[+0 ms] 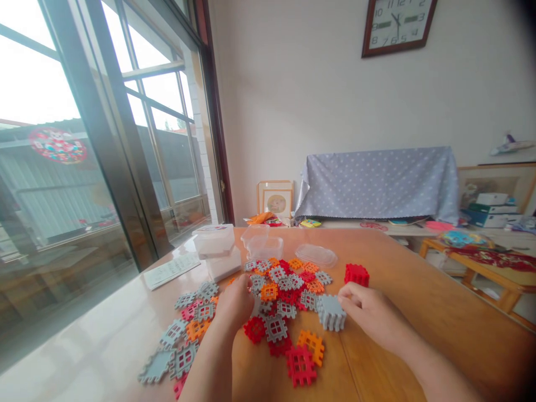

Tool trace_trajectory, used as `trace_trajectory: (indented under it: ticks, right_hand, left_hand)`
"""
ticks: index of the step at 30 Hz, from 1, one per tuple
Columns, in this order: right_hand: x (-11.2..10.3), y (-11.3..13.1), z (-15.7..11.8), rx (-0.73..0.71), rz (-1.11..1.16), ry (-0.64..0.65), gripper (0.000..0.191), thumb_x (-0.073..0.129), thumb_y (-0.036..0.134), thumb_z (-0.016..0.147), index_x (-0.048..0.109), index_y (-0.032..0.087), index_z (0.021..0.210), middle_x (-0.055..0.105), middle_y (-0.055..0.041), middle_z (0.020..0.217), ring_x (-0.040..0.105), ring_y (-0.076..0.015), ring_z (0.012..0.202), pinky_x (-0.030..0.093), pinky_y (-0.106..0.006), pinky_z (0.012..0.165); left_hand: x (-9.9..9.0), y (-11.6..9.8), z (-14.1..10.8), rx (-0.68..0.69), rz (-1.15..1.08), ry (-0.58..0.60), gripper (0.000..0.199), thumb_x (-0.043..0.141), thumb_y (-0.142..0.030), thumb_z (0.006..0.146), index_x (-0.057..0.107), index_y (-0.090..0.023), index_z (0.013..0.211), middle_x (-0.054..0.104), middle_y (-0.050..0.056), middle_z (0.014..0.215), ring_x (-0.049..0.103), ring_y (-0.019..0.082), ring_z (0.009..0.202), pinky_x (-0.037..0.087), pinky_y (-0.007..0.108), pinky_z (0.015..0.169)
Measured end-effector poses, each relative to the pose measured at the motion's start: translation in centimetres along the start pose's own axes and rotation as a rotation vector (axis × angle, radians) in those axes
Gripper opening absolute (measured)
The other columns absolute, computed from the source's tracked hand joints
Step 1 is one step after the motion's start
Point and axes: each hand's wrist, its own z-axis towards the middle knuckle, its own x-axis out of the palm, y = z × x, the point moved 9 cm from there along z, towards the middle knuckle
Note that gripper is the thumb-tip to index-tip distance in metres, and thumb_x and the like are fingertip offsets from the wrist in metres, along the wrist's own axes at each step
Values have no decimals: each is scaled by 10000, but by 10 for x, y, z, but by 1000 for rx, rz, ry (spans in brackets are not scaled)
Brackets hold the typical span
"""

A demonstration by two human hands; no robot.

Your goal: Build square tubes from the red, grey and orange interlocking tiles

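My left hand [238, 300] reaches into the loose pile of interlocking plastic tiles, its fingers curled closed. The fingertips are partly hidden, and I cannot make out what is between them. Grey, red and orange tiles with notched edges lie around it, including an orange window tile [269, 292] and a grey window tile [276, 328]. A neat stack of grey tiles [331, 314] stands at the pile's right side. My right hand [363, 303] is closed at that stack's right corner, thumb and fingers pinched against it. Behind this hand stands a stack of red tiles [357, 274].
White boxes [218, 254] and a printed sheet [172, 270] lie at the table's back left. Clear plastic containers [264, 248] and a clear lid [316, 255] are behind the pile. A red tile [301, 365] overlaps an orange one [312, 341] at the front. A low wooden stand [481, 262] is off the right edge.
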Motion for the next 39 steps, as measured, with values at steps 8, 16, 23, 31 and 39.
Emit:
trace_trajectory:
  ticks: [8, 16, 23, 31, 39]
  right_hand:
    - [-10, 21, -4, -97, 94, -121, 251, 499, 416, 917, 662, 229, 884, 632, 13, 673, 581, -165, 647, 442, -262, 617]
    - [3, 76, -21, -300, 136, -23, 555, 704, 296, 794, 576, 283, 1334, 574, -64, 1320, 571, -232, 1175, 468, -338, 1004]
    - [10, 76, -20, -314, 127, 63, 474, 760, 302, 753, 649, 266, 1212, 615, -49, 1202, 582, -234, 1119, 465, -331, 979]
    - [-9, 49, -11, -264, 134, 31, 452, 766, 330, 761, 673, 261, 1198, 637, -50, 1185, 595, -230, 1109, 450, -337, 995]
    - [-14, -5, 5, -147, 144, 65, 520, 752, 453, 769, 676, 272, 1250, 629, -70, 1233, 585, -268, 1165, 444, -394, 1031]
  left_hand:
    - [1, -46, -13, 69, -941, 103, 176, 635, -198, 710, 570, -178, 872, 556, -35, 680, 479, 104, 576, 348, 226, 580]
    - [50, -101, -43, 86, -1290, 456, 242, 760, -225, 746, 600, -162, 917, 620, -4, 768, 517, 83, 646, 370, 214, 638]
    - [67, -108, -47, 17, -1350, 473, 280, 799, -236, 721, 587, -168, 891, 586, -28, 710, 504, 73, 596, 337, 204, 575]
    - [72, -111, -50, -23, -1346, 492, 341, 814, -303, 729, 621, -160, 970, 655, 21, 864, 591, 95, 704, 405, 214, 651]
    - [87, -108, -52, -40, -1213, 575, 343, 756, -325, 745, 648, -158, 1024, 715, 108, 1062, 664, 190, 924, 457, 301, 837]
